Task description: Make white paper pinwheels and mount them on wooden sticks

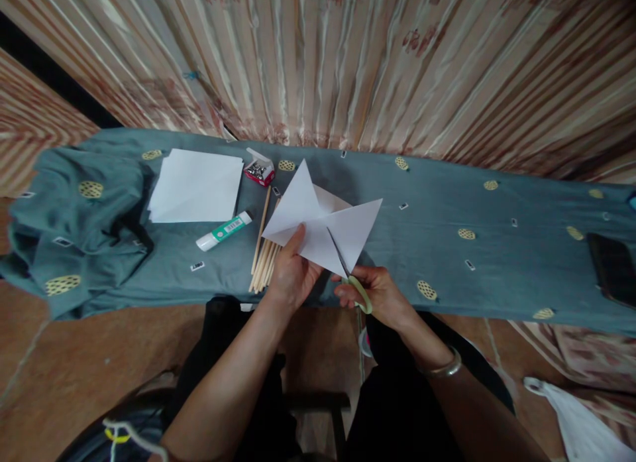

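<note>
My left hand [293,273] pinches the near edge of a folded white paper sheet [322,227], which is held just above the teal cloth [437,250]. My right hand [377,293] grips scissors [350,273] with pale green handles, and their blades cut into the paper from its near edge. A bundle of thin wooden sticks [263,253] lies just left of my left hand.
A stack of white paper [196,187] lies at the left with a glue stick [223,231] below it. A small red box of pins [259,170] stands open behind the sticks. A dark phone [613,266] rests at the far right. Striped curtains hang behind.
</note>
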### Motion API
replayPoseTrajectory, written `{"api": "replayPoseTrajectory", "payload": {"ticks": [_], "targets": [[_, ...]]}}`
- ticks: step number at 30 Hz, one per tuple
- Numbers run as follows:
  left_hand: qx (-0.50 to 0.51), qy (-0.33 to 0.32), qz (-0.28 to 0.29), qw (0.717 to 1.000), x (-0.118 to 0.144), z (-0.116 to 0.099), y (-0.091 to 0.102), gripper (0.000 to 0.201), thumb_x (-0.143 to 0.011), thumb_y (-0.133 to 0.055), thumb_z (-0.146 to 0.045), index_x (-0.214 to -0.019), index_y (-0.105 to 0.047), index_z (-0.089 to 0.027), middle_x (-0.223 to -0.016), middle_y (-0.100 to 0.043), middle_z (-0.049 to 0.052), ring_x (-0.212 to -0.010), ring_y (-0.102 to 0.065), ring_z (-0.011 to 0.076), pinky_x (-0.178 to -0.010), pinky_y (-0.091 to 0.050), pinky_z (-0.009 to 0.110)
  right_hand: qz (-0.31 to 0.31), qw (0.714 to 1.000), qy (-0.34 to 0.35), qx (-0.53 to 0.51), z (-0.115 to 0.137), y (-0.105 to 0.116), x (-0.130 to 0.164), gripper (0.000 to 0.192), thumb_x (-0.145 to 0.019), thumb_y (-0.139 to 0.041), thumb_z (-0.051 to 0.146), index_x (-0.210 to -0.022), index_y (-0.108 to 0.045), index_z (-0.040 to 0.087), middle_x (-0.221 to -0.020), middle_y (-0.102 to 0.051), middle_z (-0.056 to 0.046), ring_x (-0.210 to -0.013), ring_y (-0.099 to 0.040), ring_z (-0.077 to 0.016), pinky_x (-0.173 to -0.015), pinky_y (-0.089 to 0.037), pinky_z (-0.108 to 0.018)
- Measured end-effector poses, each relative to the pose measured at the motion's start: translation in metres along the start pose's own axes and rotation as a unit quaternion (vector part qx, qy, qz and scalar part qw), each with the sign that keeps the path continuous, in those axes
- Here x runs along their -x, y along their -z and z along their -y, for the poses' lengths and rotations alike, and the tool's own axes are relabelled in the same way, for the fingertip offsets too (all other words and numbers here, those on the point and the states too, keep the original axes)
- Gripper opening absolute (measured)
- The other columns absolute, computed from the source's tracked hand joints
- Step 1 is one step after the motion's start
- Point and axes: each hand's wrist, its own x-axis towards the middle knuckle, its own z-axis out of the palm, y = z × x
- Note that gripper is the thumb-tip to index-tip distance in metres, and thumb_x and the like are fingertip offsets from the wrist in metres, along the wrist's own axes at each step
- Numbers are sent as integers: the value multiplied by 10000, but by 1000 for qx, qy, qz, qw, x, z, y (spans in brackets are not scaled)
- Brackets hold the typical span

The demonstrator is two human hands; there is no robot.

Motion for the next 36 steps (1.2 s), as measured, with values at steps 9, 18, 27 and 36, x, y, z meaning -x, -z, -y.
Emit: {"api": "replayPoseTrajectory", "payload": {"ticks": [9, 18, 27, 36], "targets": [[-9, -6, -7, 1000, -2, -1, 2, 323, -961, -436, -171, -1248, -571, -108, -843, -751, 38, -814, -711, 162, -972, -507, 306, 32, 999, -22, 4, 6, -1, 4, 432, -489, -886, 446, -745, -684, 161, -514, -633, 35, -436, -537, -75, -437, -432, -200], [-7, -61, 17, 998, -12, -11, 1, 331, -937, -471, -144, -1248, -583, -153, -945, -762, 39, -901, -714, 160, -1000, -494, 300, 123, 981, -22, 150, 14, 51, 23, 408, -618, -839, 432, -870, -688, 148, -564, -555, 70, -484, -465, -50, -453, -364, -176], [-52, 10, 19, 998, -22, 9, 2, 283, -873, -542, -120, -1148, -607, -135, -889, -753, 51, -874, -717, 184, -969, -528, 337, -320, 776, 130, 528, 6, 116, 18, 492, -816, -618, 459, -1214, -612, 169, -811, -729, -79, -706, -679, -247, -617, -491, -329], [-130, 15, 67, 989, -30, 37, 11, 161, -755, -665, -113, -916, -657, -123, -951, -742, 83, -1003, -683, 223, -993, -481, 363, -356, 639, 148, 666, -1, 127, 2, 489, -897, -514, 322, -1320, -501, 77, -1002, -716, -195, -884, -662, -318, -740, -509, -406]]}}
